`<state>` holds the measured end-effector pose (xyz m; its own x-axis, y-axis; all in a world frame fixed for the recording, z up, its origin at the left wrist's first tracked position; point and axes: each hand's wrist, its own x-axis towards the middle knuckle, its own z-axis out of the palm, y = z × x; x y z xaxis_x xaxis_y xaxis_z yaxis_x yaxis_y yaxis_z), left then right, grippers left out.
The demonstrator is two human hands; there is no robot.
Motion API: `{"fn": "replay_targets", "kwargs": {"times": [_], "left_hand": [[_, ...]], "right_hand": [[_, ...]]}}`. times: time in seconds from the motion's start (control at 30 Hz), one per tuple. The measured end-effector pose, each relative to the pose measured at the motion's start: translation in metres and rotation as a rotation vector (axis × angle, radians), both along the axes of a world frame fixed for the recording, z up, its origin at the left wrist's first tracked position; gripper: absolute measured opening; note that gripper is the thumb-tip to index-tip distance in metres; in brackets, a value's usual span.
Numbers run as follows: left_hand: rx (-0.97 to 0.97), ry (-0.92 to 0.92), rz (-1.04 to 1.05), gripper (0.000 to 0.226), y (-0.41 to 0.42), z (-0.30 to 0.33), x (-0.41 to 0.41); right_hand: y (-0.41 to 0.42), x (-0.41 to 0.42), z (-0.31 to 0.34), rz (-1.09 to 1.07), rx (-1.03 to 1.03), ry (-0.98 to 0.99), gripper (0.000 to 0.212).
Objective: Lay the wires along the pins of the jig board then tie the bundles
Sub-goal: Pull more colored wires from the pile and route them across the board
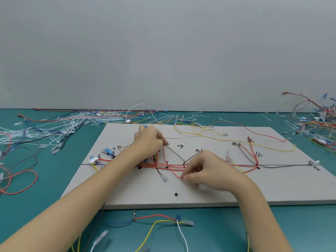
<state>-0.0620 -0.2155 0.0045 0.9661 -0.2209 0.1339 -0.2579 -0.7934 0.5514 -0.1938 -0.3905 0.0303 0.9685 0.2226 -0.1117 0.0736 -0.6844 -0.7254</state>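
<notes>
A pale jig board [200,193] with dark pins and handwritten marks lies flat on the teal table. Red, grey and yellow wires run along its middle row of pins. My right hand [209,171] pinches a red wire [174,174] at a low loop near the board's centre. My left hand [148,140] reaches further back, its fingertips holding the same red wire beside a pin [165,143], where a grey wire [175,151] also starts. A white connector [93,159] with blue terminals sits at the board's left end.
A heap of white cable ties [54,128] and loose wires lies at the back left. More tangled wires [316,124] pile up at the right. Loose red, blue, yellow and white wires [160,220] lie in front of the board. A grey wall stands behind.
</notes>
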Motion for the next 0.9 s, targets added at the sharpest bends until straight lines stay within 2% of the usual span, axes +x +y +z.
{"fn": "replay_targets", "kwargs": {"times": [0.1, 0.27, 0.37, 0.47, 0.6, 0.77, 0.9], "left_hand": [[0.036, -0.004, -0.018, 0.022, 0.002, 0.001, -0.001], [0.206, -0.125, -0.122, 0.021, 0.000, 0.006, -0.016], [0.123, -0.105, -0.267, 0.015, -0.004, 0.011, -0.029], [0.001, 0.020, -0.401, 0.011, -0.009, 0.012, -0.043], [-0.036, 0.088, -0.485, 0.007, -0.013, 0.010, -0.050], [-0.143, 0.185, -0.514, 0.018, -0.011, 0.009, -0.054], [-0.133, 0.166, -0.465, 0.033, -0.005, 0.014, -0.051]], "right_hand": [[-0.006, -0.001, 0.004, -0.004, 0.005, 0.035, 0.012], [-0.008, -0.003, 0.006, -0.046, -0.065, 0.058, 0.014], [-0.010, -0.002, 0.005, -0.108, -0.073, 0.029, 0.012], [-0.018, -0.002, 0.007, -0.165, -0.055, 0.008, 0.011], [-0.023, -0.002, 0.009, -0.197, 0.007, 0.078, 0.012], [-0.039, -0.001, 0.009, -0.327, -0.025, 0.099, 0.011], [-0.048, 0.000, 0.010, -0.365, -0.020, 0.034, 0.013]]}}
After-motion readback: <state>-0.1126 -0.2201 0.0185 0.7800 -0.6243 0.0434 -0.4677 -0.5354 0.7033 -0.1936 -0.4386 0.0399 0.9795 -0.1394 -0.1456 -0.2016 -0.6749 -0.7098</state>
